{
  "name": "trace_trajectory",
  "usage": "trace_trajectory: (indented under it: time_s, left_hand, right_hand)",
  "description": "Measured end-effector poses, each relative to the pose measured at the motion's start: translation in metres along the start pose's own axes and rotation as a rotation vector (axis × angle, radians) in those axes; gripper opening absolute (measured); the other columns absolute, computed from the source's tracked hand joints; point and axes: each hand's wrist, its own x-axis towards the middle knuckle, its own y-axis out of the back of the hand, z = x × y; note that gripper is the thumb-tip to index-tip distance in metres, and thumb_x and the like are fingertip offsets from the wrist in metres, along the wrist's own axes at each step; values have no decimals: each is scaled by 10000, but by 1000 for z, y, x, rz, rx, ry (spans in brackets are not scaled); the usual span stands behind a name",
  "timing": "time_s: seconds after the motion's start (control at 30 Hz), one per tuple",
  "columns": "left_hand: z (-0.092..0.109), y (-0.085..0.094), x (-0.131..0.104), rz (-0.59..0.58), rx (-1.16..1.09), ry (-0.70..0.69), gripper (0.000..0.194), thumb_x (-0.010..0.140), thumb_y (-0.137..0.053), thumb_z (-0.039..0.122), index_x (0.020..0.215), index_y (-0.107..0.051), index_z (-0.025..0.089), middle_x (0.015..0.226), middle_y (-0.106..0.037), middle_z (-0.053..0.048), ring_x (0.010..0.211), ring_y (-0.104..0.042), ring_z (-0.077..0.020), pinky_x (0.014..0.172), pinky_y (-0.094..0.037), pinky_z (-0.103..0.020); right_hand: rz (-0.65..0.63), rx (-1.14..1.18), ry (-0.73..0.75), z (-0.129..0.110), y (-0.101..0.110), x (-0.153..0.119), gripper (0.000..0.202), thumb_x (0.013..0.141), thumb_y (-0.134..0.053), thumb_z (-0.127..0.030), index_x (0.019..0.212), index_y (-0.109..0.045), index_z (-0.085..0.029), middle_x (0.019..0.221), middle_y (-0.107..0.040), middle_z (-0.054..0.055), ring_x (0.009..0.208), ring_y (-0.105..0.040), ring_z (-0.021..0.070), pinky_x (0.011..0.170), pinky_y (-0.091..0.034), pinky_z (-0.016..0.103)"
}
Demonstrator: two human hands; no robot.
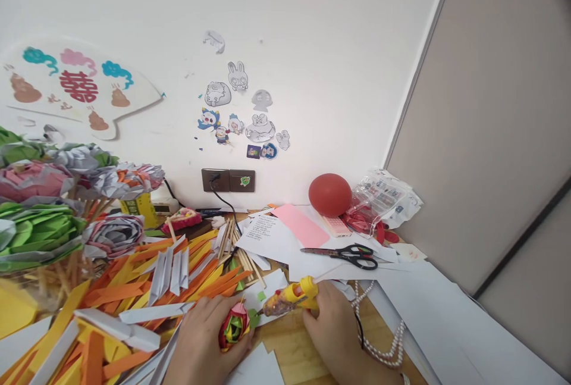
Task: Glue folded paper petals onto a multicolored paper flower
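Observation:
My left hand (206, 337) is wrapped round a small folded paper flower (234, 326) with a green and yellow centre and red and pink outer petals. A green paper piece (253, 318) sticks out at its right side. My right hand (328, 319) grips a yellow glue gun (289, 297), whose dark nozzle points left and meets or nearly touches that green piece. Whether glue is coming out cannot be seen. Several folded orange, yellow and white paper strips (118, 293) lie piled left of my left hand.
Large paper flowers (38, 233) stand at the left. Black scissors (357, 255), white sheets (263, 233), a pink sheet (301, 225) and a red balloon (330, 194) lie beyond my hands. Wooden sticks (243, 257) and a black cable (229, 203) are near the middle. A beaded cord (386, 354) lies beside my right wrist.

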Motion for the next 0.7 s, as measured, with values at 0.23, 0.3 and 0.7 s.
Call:
trace_trajectory:
  time_s: [0.23, 0.3, 0.7]
  left_hand:
    - [1, 3, 0, -43, -66, 66, 295, 672, -650, 421, 901, -641, 236, 795, -698, -35, 737, -624, -237, 656, -498, -369]
    - [4, 5, 1, -71, -100, 86, 275, 684, -642, 421, 896, -638, 246, 797, -696, -30, 747, -625, -235, 668, -499, -365]
    - [5, 4, -1, -31, -260, 316, 336, 701, -579, 483, 898, -630, 215, 844, -695, -64, 808, -642, -264, 718, -523, -403]
  right_hand:
    - [166, 10, 39, 3, -5, -2, 202, 551, -553, -96, 724, -609, -182, 691, -662, 63, 627, -613, 242, 562, -436, 305]
    - [253, 39, 113, 1, -3, -1, 299, 541, -508, -83, 800, -619, -185, 730, -679, 63, 657, -616, 243, 599, -440, 314]
    - [506, 60, 618, -1, 4, 4, 168, 853, -422, -156, 734, -537, -184, 582, -555, -2, 536, -480, 138, 554, -321, 266]
